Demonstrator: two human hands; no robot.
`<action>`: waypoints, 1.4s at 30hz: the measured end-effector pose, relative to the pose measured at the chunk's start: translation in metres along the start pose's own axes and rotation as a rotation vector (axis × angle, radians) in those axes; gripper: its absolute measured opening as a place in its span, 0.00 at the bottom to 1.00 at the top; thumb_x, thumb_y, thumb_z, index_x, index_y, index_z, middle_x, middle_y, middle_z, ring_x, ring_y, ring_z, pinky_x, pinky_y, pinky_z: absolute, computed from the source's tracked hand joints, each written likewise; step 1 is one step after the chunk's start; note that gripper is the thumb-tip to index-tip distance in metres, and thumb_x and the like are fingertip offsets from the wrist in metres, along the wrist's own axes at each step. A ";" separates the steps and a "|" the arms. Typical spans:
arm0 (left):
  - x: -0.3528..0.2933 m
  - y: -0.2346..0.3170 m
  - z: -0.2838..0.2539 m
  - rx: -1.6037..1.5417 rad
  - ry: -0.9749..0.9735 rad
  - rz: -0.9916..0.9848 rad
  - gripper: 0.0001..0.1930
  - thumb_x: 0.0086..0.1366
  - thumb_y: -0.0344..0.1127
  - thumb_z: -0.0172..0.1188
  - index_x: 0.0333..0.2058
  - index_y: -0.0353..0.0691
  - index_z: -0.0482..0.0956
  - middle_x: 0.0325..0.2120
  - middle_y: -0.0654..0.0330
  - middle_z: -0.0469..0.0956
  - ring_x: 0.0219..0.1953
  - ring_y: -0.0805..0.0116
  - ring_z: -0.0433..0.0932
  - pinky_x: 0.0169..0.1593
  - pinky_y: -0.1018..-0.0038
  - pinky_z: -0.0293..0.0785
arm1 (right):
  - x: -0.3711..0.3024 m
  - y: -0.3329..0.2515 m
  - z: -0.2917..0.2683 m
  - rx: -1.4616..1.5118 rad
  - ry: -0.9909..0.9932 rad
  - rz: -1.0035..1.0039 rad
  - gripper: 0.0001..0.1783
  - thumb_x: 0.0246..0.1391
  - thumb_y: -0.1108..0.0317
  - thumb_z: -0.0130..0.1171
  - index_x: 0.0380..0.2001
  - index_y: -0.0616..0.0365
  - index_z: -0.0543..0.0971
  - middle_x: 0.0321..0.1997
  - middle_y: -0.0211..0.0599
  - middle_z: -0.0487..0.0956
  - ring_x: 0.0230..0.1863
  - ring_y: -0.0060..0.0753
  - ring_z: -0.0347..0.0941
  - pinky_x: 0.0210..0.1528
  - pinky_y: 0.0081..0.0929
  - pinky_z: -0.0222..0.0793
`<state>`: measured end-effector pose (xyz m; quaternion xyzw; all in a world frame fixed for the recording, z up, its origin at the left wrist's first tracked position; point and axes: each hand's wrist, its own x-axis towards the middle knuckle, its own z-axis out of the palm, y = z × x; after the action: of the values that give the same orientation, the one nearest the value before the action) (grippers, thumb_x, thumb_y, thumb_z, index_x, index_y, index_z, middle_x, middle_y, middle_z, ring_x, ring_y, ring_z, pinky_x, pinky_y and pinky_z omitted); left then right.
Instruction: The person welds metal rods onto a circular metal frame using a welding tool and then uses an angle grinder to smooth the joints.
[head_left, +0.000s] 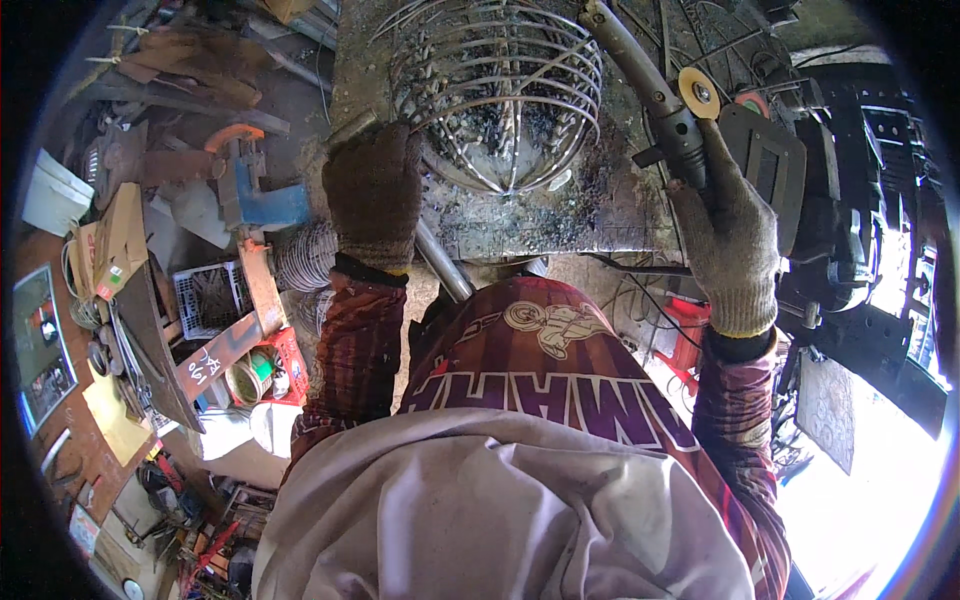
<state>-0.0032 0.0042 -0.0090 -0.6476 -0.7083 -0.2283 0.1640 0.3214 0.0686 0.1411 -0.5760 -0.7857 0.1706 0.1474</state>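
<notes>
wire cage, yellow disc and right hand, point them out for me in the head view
Wire cage [508, 99]: head view, on the wires near its middle.
Yellow disc [692, 98]: head view, on its flat face.
Right hand [735, 228]: head view, on the back of the glove.

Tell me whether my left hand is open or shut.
Shut: your gloved left hand is curled into a fist, a metal bar emerging beside it.

Passable over bare worktop [622, 165] between wire cage [508, 100] and grey tool [640, 68]; blocked left of cage by left hand [375, 195].
</notes>
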 end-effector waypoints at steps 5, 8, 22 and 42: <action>0.002 0.001 -0.001 0.002 -0.065 -0.036 0.09 0.65 0.42 0.62 0.40 0.47 0.82 0.30 0.55 0.82 0.34 0.50 0.82 0.40 0.53 0.76 | 0.000 0.003 0.000 0.007 0.010 -0.035 0.35 0.62 0.66 0.65 0.70 0.59 0.68 0.53 0.50 0.85 0.53 0.31 0.83 0.52 0.30 0.77; 0.001 -0.001 0.001 -0.021 -0.017 -0.020 0.10 0.64 0.42 0.63 0.40 0.46 0.83 0.30 0.56 0.82 0.34 0.51 0.82 0.39 0.54 0.76 | -0.001 0.005 0.000 -0.033 0.012 -0.031 0.35 0.62 0.65 0.65 0.70 0.59 0.68 0.53 0.51 0.85 0.53 0.33 0.83 0.52 0.31 0.77; 0.002 -0.002 0.000 0.006 0.029 0.038 0.09 0.66 0.43 0.62 0.39 0.46 0.83 0.30 0.57 0.82 0.34 0.52 0.81 0.39 0.56 0.76 | 0.001 0.001 -0.002 -0.016 -0.018 -0.015 0.34 0.63 0.63 0.64 0.70 0.57 0.68 0.51 0.52 0.85 0.51 0.38 0.84 0.50 0.33 0.78; -0.002 0.002 0.005 0.006 0.031 0.028 0.12 0.67 0.38 0.62 0.46 0.42 0.84 0.39 0.53 0.84 0.42 0.52 0.83 0.47 0.58 0.79 | -0.002 0.010 0.001 -0.123 0.088 -0.107 0.23 0.56 0.59 0.73 0.45 0.69 0.82 0.33 0.51 0.85 0.31 0.43 0.83 0.35 0.34 0.79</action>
<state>-0.0008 0.0053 -0.0138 -0.6534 -0.6970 -0.2340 0.1802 0.3302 0.0693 0.1357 -0.5481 -0.8171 0.0885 0.1553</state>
